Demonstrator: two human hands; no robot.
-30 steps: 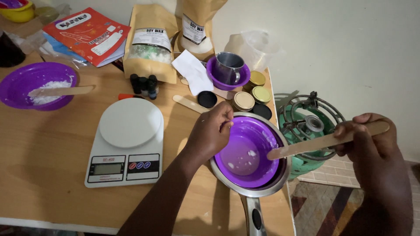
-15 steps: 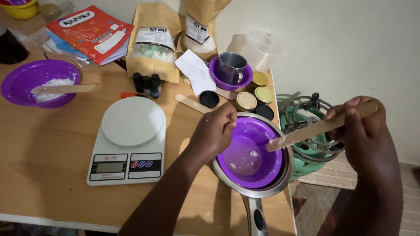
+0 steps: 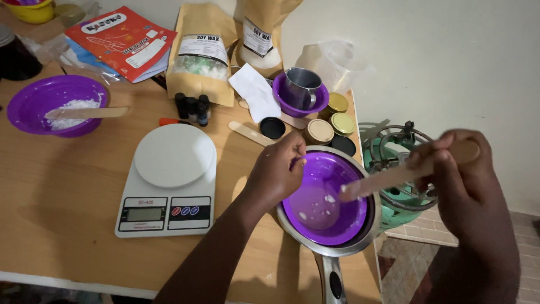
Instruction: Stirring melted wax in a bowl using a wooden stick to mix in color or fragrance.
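Note:
My left hand (image 3: 277,171) grips the near-left rim of a purple bowl (image 3: 332,219) that sits inside a steel saucepan (image 3: 329,247) at the table's right front corner. A few white flakes lie in the bowl. My right hand (image 3: 464,186) holds a wooden stick (image 3: 388,177) by its far end, tilted so its tip hangs over the bowl's right side. The saucepan's handle (image 3: 332,281) points toward me.
A white kitchen scale (image 3: 169,180) stands left of the pan. Behind it are small dark bottles (image 3: 192,107), two paper wax bags (image 3: 205,56), round tins (image 3: 329,126), a metal cup in a purple bowl (image 3: 301,90), another purple bowl with white flakes (image 3: 50,104). A green gas burner (image 3: 394,169) stands off the table's right edge.
My right hand with the stick has lifted and drawn slightly right, its tip rising from the bowl. My left hand keeps its grip on the rim.

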